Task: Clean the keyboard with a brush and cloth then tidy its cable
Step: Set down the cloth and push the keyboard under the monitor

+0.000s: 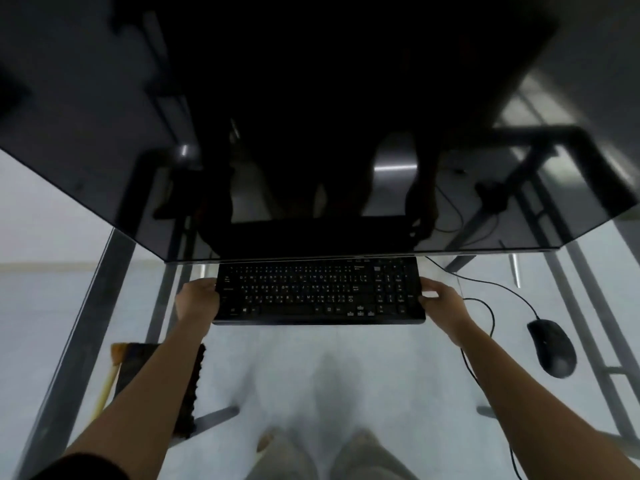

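A black keyboard (318, 292) lies flat on a glass desk, just in front of a large dark monitor. My left hand (197, 301) grips its left end and my right hand (438, 299) grips its right end. A thin black cable (485, 308) runs off the keyboard's right side in a loop over the glass toward me. At the near left lies a brush with a yellow wooden handle (107, 382) and a dark cloth (188, 393), both partly hidden under my left forearm.
The monitor (311, 133) fills the upper view and overhangs the keyboard's back edge. A black mouse (552, 348) sits at the right with its own cable. Metal desk legs (79, 341) show through the glass on both sides. My feet are visible below.
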